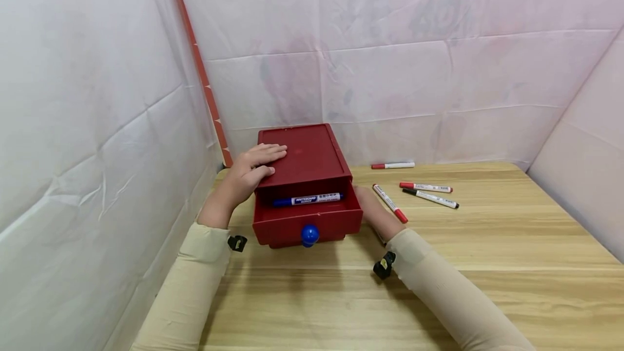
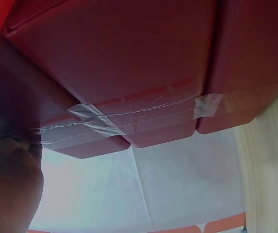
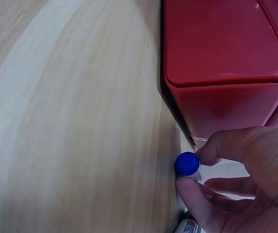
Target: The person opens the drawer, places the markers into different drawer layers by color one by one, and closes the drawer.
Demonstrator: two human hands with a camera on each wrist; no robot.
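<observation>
Fig.: markers being stowed in a red box w/ open drawer; one blue marker already lies inside. L hand rests flat on the lid, fingers straight, steadying it. R hand, beside the box, pinches a blue-capped marker. Next, prob.: lift it over the drawer rim & release. Four markers wait on the table.
</observation>
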